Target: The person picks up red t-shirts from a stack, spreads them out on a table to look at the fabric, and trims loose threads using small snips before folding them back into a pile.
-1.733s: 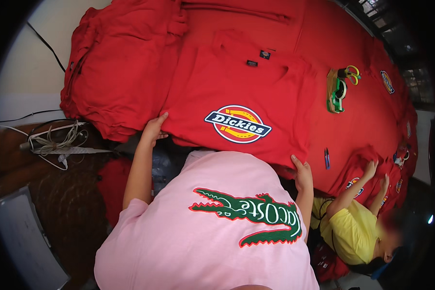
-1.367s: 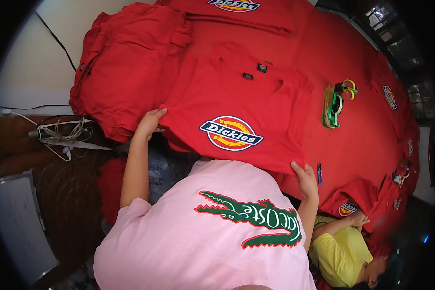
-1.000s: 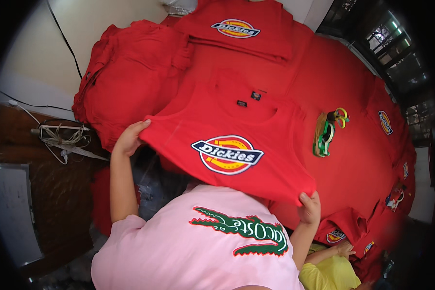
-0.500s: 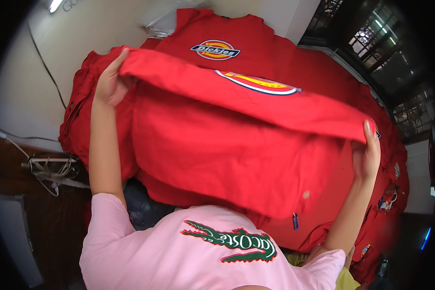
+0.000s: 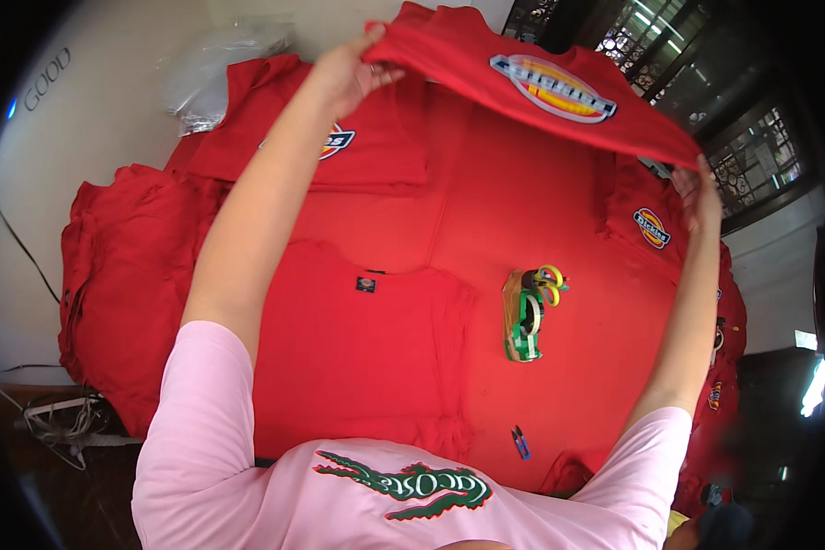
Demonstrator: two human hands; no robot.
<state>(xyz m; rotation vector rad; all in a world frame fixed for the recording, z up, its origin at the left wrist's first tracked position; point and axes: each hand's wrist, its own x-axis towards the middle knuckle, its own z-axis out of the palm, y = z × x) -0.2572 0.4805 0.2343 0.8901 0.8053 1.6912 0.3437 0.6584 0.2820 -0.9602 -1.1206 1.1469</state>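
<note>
A red T-shirt [image 5: 458, 50] with an oval printed emblem is stretched between my hands, raised over the far right part of the red-covered table. At its left end, my left hand [image 5: 348, 78] pinches the edge, with some fingers spread below. My right hand [image 5: 699, 194] grips its right end, the fingers partly hidden by cloth. Below my arms, another red T-shirt [image 5: 362, 357] lies flat, its dark neck label showing. To the right, on the red table surface [image 5: 568, 367], stands a green tape dispenser [image 5: 523, 321] and, nearer me, small blue thread snips [image 5: 521, 443].
At the left lies a heap of red garments [image 5: 128, 284]. Behind my left forearm is a folded red shirt [image 5: 257, 137], with clear plastic bags [image 5: 215, 69] by the wall. Another emblem shirt [image 5: 646, 215] lies at the right. Tangled cables [image 5: 60, 422] sit at lower left.
Both hands have carried the held T-shirt away from me, toward the far right. The flat shirt and tape dispenser have come into sight. The view has also shifted.
</note>
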